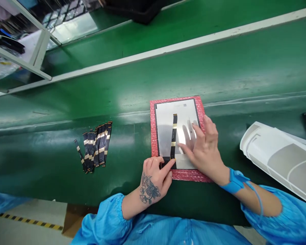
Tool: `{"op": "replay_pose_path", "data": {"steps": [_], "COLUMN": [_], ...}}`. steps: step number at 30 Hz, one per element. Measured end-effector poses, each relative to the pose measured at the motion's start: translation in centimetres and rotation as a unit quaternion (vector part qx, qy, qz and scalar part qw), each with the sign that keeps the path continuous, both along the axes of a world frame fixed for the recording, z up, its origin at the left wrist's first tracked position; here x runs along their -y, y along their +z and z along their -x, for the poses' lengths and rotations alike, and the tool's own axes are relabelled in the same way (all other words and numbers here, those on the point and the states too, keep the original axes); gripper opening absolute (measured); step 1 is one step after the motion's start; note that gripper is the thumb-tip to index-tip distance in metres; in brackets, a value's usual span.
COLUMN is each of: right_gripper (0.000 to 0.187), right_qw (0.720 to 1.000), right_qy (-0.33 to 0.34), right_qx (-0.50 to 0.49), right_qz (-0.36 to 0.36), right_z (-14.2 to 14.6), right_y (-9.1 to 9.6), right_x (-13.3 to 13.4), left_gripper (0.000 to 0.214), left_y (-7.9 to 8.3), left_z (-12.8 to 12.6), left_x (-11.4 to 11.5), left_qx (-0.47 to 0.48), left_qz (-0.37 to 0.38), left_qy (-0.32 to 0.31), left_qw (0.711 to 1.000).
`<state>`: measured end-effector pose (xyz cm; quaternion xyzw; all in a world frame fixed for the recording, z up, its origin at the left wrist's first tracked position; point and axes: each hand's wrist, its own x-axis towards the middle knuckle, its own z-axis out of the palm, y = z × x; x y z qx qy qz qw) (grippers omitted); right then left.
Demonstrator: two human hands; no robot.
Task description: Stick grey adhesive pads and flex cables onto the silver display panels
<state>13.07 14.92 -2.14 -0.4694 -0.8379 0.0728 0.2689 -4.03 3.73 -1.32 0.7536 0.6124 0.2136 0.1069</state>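
Flat cable [174,136] on silver panel [164,127], more cables [95,148] piled beside.
Open left hand [154,178] seems to press its end; open right hand [202,153] rests on the panel.

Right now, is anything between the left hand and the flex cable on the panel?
Nothing visible: the left hand rests on the black lower end of the flex cable, on the silver panel.

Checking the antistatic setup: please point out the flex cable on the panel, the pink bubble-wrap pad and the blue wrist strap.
Flex cable on the panel [174,136]: head view, black strip, middle.
Pink bubble-wrap pad [153,136]: head view, left rim.
Blue wrist strap [235,181]: head view, wide band section.
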Motion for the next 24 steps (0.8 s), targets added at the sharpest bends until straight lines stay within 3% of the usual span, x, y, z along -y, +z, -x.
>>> {"op": "replay_pose_path", "data": {"steps": [2,5,7,8,10,13,14,15,19,21,24], "right_gripper": [0.066,0.066,0.065,0.065,0.065,0.066,0.066,0.065,0.064,0.069,0.075], "right_qw": [0.999,1.000,0.999,0.998,0.995,0.986,0.982,0.978,0.955,0.940,0.927], "right_qy": [-0.022,-0.015,0.006,0.022,0.063,0.125,0.138,0.146,0.176,0.199,0.235], "right_qx": [0.009,-0.008,-0.017,-0.019,-0.020,-0.043,-0.054,-0.068,-0.129,-0.155,-0.174], "right_qz": [-0.025,0.002,0.041,0.056,0.079,0.101,0.113,0.129,0.201,0.231,0.234], "right_z": [-0.8,-2.4,-3.4,-3.8,-4.1,-4.1,-4.1,-4.1,-4.8,-5.0,-5.1], "right_y": [-0.1,-0.5,-0.9,-1.0,-1.2,-0.9,-0.8,-0.6,-0.2,-0.3,-0.6], "right_x": [0.2,1.7,3.2,4.0,5.6,6.9,7.1,7.1,7.1,7.2,7.4], "left_gripper": [0.038,0.037,0.040,0.042,0.049,0.061,0.065,0.067,0.059,0.052,0.051], "left_y": [-0.3,-0.3,0.5,1.1,2.7,4.8,5.2,5.4,4.9,4.6,5.1], "left_z": [0.1,0.4,0.9,1.1,1.5,1.9,2.0,2.1,2.1,2.3,3.7], "left_x": [0.1,0.6,1.2,1.4,1.7,0.9,0.3,-0.5,-3.2,-4.3,-6.5], "left_qx": [0.018,0.069,0.152,0.221,0.398,0.590,0.610,0.612,0.578,0.584,0.582], "left_qz": [-0.013,-0.009,0.057,0.102,0.194,0.284,0.305,0.322,0.359,0.376,0.391], "left_qy": [0.009,0.021,0.067,0.106,0.193,0.285,0.303,0.315,0.279,0.249,0.262], "left_qw": [1.000,0.997,0.984,0.964,0.876,0.700,0.666,0.651,0.677,0.675,0.664]}}
